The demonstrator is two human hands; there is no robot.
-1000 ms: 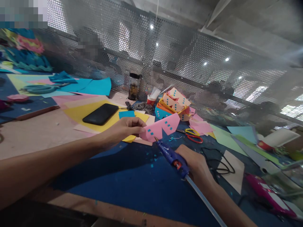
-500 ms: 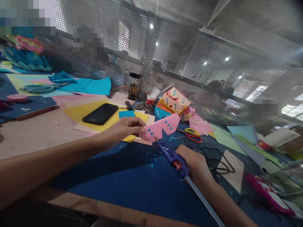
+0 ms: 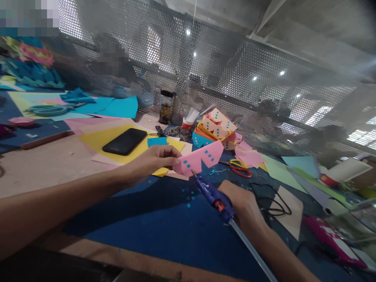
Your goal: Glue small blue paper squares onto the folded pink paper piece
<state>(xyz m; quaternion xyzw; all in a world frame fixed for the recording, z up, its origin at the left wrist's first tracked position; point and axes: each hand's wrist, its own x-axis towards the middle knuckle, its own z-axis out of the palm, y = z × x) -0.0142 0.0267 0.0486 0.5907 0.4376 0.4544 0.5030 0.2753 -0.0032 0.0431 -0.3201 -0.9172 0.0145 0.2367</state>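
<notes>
Between the thumb and fingers of my left hand (image 3: 160,161) is a pink paper piece (image 3: 195,159), notched along its lower edge and dotted with small blue squares. My right hand (image 3: 239,199) is wrapped round a blue hot glue gun (image 3: 213,197), its fingers partly hidden behind it. The gun's nozzle tip meets or nearly meets the lower left part of the pink paper. A clear glue stick (image 3: 249,246) sticks out of the gun's back end. Below the paper, several tiny blue paper squares (image 3: 189,199) lie scattered on the blue mat (image 3: 147,231).
A black phone (image 3: 125,141) rests on yellow paper at left. Behind the pink piece stands a stack of folded paper pieces (image 3: 216,127). Scissors (image 3: 240,167), a black cable (image 3: 273,205) and a magenta device (image 3: 333,241) lie to the right. A jar (image 3: 166,106) stands by the perforated screen.
Almost nothing differs. Both hands, the pink paper and the glue gun keep practically the same places, with the nozzle still at the paper.
</notes>
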